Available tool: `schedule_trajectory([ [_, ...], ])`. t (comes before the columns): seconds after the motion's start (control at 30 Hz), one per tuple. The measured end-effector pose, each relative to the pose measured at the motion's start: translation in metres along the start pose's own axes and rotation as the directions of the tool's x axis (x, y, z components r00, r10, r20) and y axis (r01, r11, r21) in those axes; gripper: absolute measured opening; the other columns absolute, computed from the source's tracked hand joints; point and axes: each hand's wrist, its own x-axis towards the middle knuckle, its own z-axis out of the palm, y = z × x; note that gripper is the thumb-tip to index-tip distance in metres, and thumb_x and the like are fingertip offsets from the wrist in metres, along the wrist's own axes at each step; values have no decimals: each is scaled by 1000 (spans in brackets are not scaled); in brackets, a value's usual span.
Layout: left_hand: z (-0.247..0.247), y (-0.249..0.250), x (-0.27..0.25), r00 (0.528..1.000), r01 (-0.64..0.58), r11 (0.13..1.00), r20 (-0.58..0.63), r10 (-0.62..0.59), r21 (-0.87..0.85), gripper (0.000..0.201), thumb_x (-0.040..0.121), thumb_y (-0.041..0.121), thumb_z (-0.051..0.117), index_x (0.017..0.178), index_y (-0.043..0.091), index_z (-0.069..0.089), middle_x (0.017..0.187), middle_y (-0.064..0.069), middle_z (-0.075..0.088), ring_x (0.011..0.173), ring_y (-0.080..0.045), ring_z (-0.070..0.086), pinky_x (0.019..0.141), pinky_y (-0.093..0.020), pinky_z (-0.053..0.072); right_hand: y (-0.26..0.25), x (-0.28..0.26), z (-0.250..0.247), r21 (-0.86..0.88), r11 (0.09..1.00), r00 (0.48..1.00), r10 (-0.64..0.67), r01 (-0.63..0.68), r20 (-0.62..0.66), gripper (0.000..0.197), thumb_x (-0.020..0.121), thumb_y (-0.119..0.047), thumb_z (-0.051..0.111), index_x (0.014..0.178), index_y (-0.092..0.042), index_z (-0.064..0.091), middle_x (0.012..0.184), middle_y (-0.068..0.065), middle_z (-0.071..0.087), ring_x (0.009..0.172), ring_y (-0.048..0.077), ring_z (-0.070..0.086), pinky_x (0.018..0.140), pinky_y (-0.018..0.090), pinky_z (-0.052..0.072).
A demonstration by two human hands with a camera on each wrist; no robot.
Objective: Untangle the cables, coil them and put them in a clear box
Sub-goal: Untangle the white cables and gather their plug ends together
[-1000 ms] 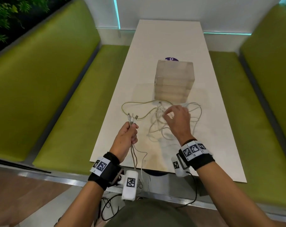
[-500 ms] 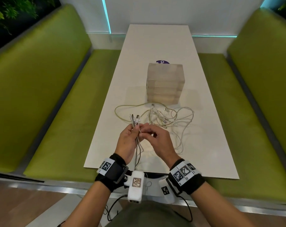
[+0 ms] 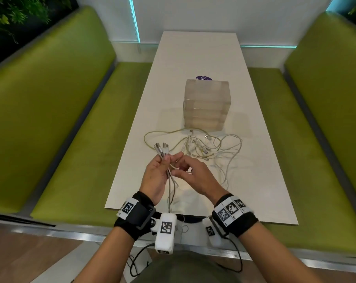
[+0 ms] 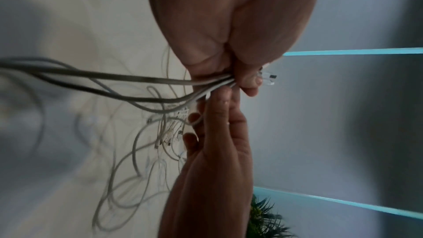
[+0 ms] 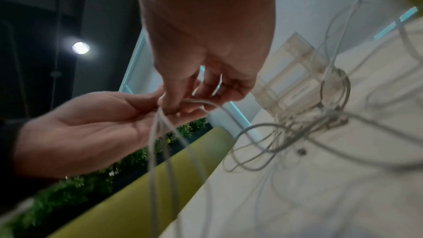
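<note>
My left hand [image 3: 165, 161] is raised over the near end of the white table [image 3: 195, 50] and grips a bundle of cable ends [image 3: 169, 176]. Their plugs [image 3: 161, 149] stick out above the fist, and the leads hang down toward my lap. Right beside it, my right hand [image 3: 178, 165] pinches a white cable [image 5: 194, 101] against the left fingers [image 5: 146, 104]. Behind the hands, a loose tangle of pale cables [image 3: 205, 148] lies on the table. A stack of clear boxes [image 3: 206, 105] stands just beyond the tangle, lids on.
Green padded benches [image 3: 56, 111] run along both sides of the table. A purple round sticker [image 3: 203, 78] peeks out behind the boxes. The table's near edge [image 3: 193, 214] lies under my wrists, and black wires hang below it.
My right hand left the tangle on the table and came back to the left hand, where it now pinches a cable. The left hand kept its bundle, and the view shifted slightly.
</note>
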Motion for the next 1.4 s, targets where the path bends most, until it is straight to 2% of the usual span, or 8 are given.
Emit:
schedule_trajectory([
  [0.13, -4, 21, 5, 991, -111, 993, -74, 108, -41, 22, 101, 14, 36, 87, 9, 52, 71, -3, 71, 107, -26, 65, 100, -38, 45, 26, 17, -17, -362, 926, 991, -67, 107, 119, 18, 88, -32, 59, 81, -16, 64, 79, -4, 63, 76, 19, 50, 78, 35, 37],
  [0.3, -9, 36, 4, 975, -197, 977, -120, 187, -78, 24, 103, 14, 34, 86, 10, 51, 55, 3, 50, 59, -16, 60, 77, -34, 56, 31, 34, -32, -333, 940, 997, -72, 75, 22, 15, 91, -24, 59, 88, -11, 66, 84, -7, 55, 84, 17, 50, 70, 27, 35],
  [0.43, -5, 40, 0, 964, -219, 970, -179, 198, -108, 25, 102, 17, 34, 83, 12, 49, 54, 6, 42, 48, -9, 33, 56, -23, 39, 30, 45, -32, -402, 915, 997, -50, 23, -58, 14, 92, -25, 57, 92, -12, 63, 93, -1, 55, 84, 16, 52, 66, 29, 38],
  [0.7, -9, 54, 0, 952, -251, 963, -204, 228, -100, 27, 103, 22, 34, 81, 15, 49, 55, 7, 39, 47, -7, 26, 47, -20, 26, 42, 49, -32, -365, 930, 994, 9, -47, -107, 15, 91, -17, 58, 96, -8, 68, 111, 4, 45, 92, 19, 54, 73, 25, 49],
  [0.87, -6, 28, 3, 979, -92, 949, -147, 142, 301, 17, 95, 22, 55, 79, 17, 50, 60, 9, 35, 52, -7, 26, 52, -23, 25, 16, 51, -28, -73, 989, 991, 130, -129, 10, 27, 94, -1, 41, 83, -14, 61, 89, 1, 58, 68, 17, 57, 64, 33, 49],
  [1.0, 13, 7, 0, 997, -42, 891, -41, 68, 452, 20, 80, 24, 73, 89, 15, 57, 62, 4, 35, 55, -9, 32, 53, -25, 29, -5, 48, -24, -201, 975, 992, 113, -99, 60, 30, 93, -8, 42, 68, -23, 47, 81, -4, 57, 72, 12, 51, 66, 30, 42],
  [1.13, 27, 3, 1, 998, -39, 887, -17, 53, 460, 16, 84, 22, 70, 84, 14, 56, 57, 14, 43, 52, -3, 38, 52, -19, 33, -11, 47, -23, -323, 946, 992, 55, -16, 112, 8, 85, -16, 49, 78, -18, 49, 85, 10, 59, 75, 22, 54, 72, 42, 48],
  [1.4, 18, 20, 3, 995, -17, 910, -87, 58, 413, 22, 94, 10, 55, 72, 12, 57, 55, 6, 32, 48, -10, 25, 45, -20, 24, -5, 44, -30, -302, 951, 997, -42, 59, 62, 16, 89, -18, 61, 104, -14, 61, 99, 0, 60, 85, 15, 52, 74, 31, 42],
])
